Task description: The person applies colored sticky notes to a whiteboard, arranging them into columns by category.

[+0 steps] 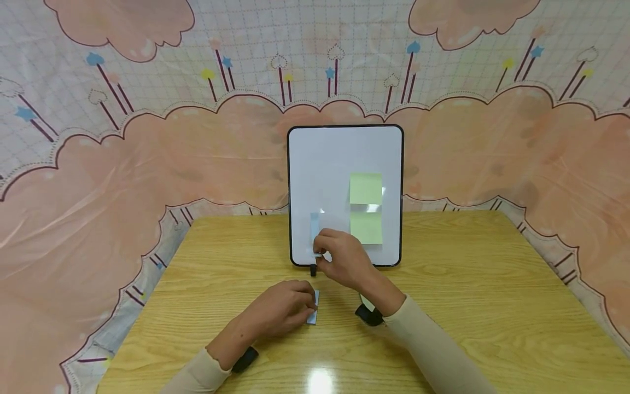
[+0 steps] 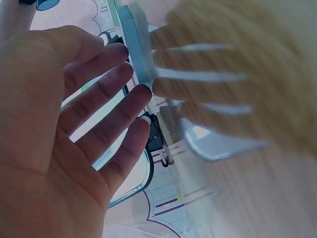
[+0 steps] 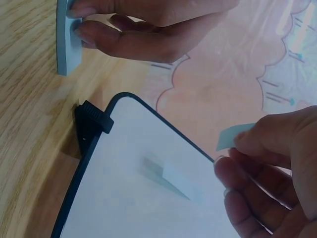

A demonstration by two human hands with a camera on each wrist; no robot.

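Observation:
My right hand [image 1: 344, 260] pinches a small pale blue sticky note [image 3: 233, 137] between thumb and fingers, just in front of the whiteboard's lower left part. On the wooden table lies a narrow blue sticky-note pad [image 1: 313, 307]; the fingertips of my left hand [image 1: 283, 307] touch its edge. In the left wrist view those fingers are stretched out and spread against the pad [image 2: 134, 44]. The whiteboard [image 1: 325, 153] stands upright with two light green sticky notes [image 1: 366, 189] stuck on its right half. A pale blue strip shape [image 1: 314, 223] shows above my right fingers, either stuck or reflected; I cannot tell.
A black clip foot [image 1: 313, 270] holds the board's lower edge near its left corner. Partly hidden by my right forearm lies a pale green pad [image 1: 366, 302]. Black bands [image 1: 368, 315] sit at both wrists. A patterned cloth [image 1: 221, 158] hangs behind the table.

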